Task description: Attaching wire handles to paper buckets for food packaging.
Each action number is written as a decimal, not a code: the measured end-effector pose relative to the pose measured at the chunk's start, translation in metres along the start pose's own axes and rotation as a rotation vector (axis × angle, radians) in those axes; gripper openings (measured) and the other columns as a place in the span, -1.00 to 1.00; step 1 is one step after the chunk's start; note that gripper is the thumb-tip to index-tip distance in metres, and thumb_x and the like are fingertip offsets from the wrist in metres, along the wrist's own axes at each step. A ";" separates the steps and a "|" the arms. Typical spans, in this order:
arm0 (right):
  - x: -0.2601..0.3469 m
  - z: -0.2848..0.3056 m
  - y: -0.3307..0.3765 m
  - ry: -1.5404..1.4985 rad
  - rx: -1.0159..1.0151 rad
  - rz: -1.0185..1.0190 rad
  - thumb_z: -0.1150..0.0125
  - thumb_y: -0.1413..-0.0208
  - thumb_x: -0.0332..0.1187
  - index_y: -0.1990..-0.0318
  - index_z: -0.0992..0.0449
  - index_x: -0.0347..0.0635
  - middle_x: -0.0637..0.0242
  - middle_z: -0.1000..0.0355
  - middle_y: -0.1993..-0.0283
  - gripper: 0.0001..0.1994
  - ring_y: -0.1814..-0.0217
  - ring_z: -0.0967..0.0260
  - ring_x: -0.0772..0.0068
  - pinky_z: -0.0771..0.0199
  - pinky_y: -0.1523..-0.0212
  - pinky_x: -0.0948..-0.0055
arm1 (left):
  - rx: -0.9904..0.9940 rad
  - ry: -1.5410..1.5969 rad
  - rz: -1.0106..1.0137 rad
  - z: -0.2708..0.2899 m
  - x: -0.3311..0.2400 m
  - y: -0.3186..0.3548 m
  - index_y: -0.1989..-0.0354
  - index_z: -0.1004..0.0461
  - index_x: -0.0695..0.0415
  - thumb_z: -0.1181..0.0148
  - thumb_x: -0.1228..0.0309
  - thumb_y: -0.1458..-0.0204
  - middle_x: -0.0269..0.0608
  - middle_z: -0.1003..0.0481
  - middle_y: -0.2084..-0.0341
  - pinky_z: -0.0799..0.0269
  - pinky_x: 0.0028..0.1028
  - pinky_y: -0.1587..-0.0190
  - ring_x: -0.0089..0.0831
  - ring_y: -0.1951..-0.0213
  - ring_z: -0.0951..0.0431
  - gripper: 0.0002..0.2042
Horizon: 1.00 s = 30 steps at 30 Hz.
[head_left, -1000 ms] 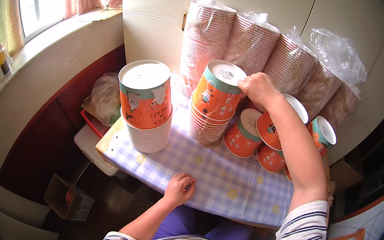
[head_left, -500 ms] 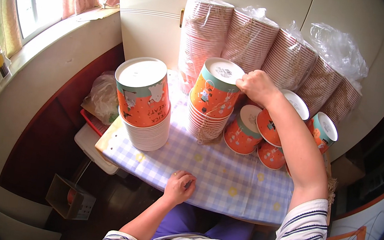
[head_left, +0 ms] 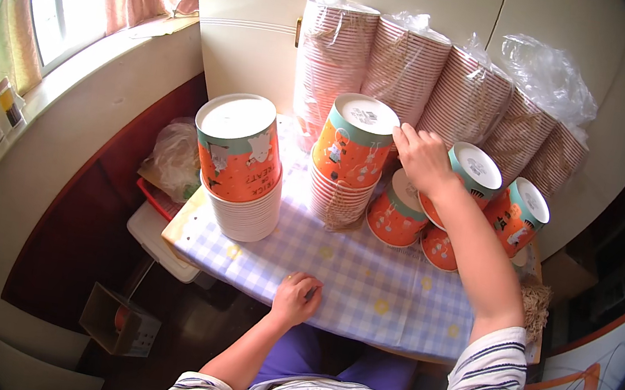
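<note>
My right hand [head_left: 421, 159] reaches over the table and touches the top rim of an upside-down stack of orange paper cups [head_left: 348, 160] standing in the middle. Its fingers rest on the stack's side near the top. A second, wider stack of orange cups [head_left: 240, 166] stands to the left. My left hand [head_left: 297, 297] lies curled on the near edge of the checked blue and white tablecloth [head_left: 364, 281], holding nothing. Several loose orange cups [head_left: 478, 193] lie behind my right forearm.
Tall sleeves of striped paper cups in plastic wrap [head_left: 453, 87] lean against the white cabinet doors at the back. A plastic bag [head_left: 175, 157] and a white bin [head_left: 157, 234] sit left of the table. A window sill [head_left: 84, 70] runs along the left.
My right hand has stayed at the top of the middle cup stack, shifting slightly. My left hand has stayed on the table's near edge. The view has tilted a little.
</note>
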State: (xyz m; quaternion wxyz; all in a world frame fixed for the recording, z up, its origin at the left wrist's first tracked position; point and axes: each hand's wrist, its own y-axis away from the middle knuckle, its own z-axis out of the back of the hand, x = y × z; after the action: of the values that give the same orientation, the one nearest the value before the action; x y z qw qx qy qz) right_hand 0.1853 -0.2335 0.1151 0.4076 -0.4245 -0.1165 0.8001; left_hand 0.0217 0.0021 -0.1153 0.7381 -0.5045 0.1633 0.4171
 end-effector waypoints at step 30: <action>-0.043 0.068 0.128 -0.308 -0.145 -0.744 -0.33 0.10 -0.38 -0.08 -0.34 -0.25 0.04 -0.18 -0.20 -0.47 -0.16 -0.26 -0.02 -0.37 -0.07 0.20 | -0.035 -0.086 0.020 -0.008 -0.001 0.006 0.52 -0.51 0.13 -0.21 0.51 0.24 -0.17 -0.49 0.52 -0.42 -0.28 0.30 -0.15 0.40 -0.49 -0.94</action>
State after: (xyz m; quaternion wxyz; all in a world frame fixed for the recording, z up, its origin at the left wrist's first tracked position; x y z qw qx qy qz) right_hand 0.0749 -0.3375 0.1138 0.6160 -0.2563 -0.3778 0.6420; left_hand 0.0184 -0.0046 -0.1217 0.7313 -0.4973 0.1288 0.4486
